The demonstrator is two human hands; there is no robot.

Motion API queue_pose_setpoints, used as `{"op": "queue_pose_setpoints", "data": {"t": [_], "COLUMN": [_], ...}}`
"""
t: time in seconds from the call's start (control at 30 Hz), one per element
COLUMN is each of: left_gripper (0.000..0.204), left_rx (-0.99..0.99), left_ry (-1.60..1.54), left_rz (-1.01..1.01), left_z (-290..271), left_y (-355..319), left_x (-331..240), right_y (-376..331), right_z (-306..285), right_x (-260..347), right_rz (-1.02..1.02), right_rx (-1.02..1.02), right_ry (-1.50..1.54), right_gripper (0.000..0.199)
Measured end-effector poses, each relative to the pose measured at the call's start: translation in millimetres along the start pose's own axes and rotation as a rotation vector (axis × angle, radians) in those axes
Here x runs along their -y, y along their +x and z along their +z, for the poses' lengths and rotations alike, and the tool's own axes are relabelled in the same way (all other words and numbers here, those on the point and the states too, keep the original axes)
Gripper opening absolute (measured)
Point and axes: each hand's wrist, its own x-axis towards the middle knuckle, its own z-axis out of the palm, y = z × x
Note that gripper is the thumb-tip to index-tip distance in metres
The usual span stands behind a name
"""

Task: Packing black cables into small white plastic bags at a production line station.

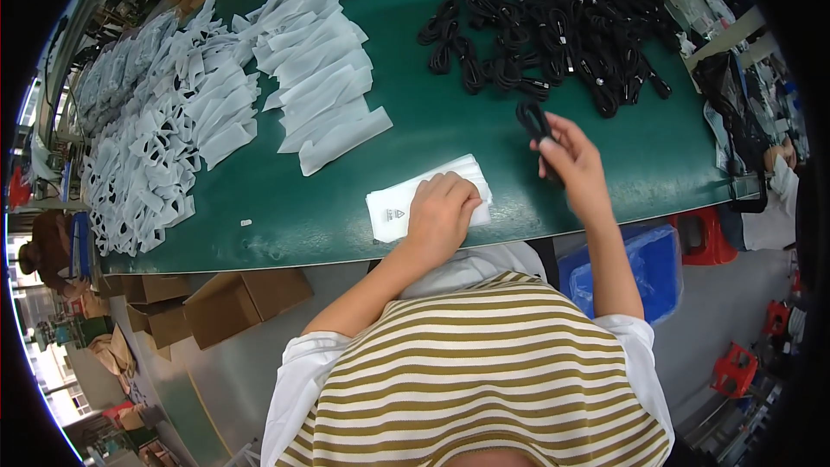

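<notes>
A bundled black cable (533,121) is gripped between the thumb and fingers of my right hand (577,166), raised a little over the green table. Its looped end points away from me. My left hand (439,218) rests on a stack of flat white plastic bags (386,206) near the table's front edge. The fingers of that hand are curled and pinched at the right part of the stack; their tips are partly hidden. Dark print shows on the top bag.
A big heap of bundled black cables (553,22) lies at the far right of the green table (328,216). Filled whitish bags (324,69) overlap in a row left of centre, with a larger pile (147,147) beyond. A blue bin (653,272) and cardboard boxes (246,298) stand below.
</notes>
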Motion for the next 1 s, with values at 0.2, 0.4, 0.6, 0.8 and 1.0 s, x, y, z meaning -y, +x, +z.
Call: {"op": "queue_pose_setpoints", "data": {"t": [0.2, 0.4, 0.6, 0.8, 1.0], "left_gripper": [0.009, 0.009, 0.009, 0.009, 0.010], "left_rx": [-0.036, -0.038, -0.031, -0.020, -0.042], "left_ry": [-0.167, -0.181, 0.029, -0.093, -0.408], "left_rz": [-0.181, -0.196, 0.029, -0.093, -0.212], "left_z": [-1.9, -2.4, 0.7, 0.0, -5.5], "left_y": [-0.9, 1.5, 0.2, -2.9, -2.9], "left_x": [-0.3, -2.7, -7.5, -2.4, -1.9], "right_y": [-49.4, -58.4, -59.5, -65.0, -60.1], "right_z": [14.5, 13.3, 17.0, 16.4, 14.6], "right_x": [-7.3, -17.5, -19.0, -20.7, -15.9], "right_rz": [-0.624, -0.697, -0.720, -0.770, -0.920], "right_rx": [0.032, -0.027, -0.144, -0.070, 0.050], "right_ry": [-0.717, -0.848, -0.785, -0.859, -1.071], "right_gripper": [0.040, 0.039, 0.039, 0.040, 0.038]}}
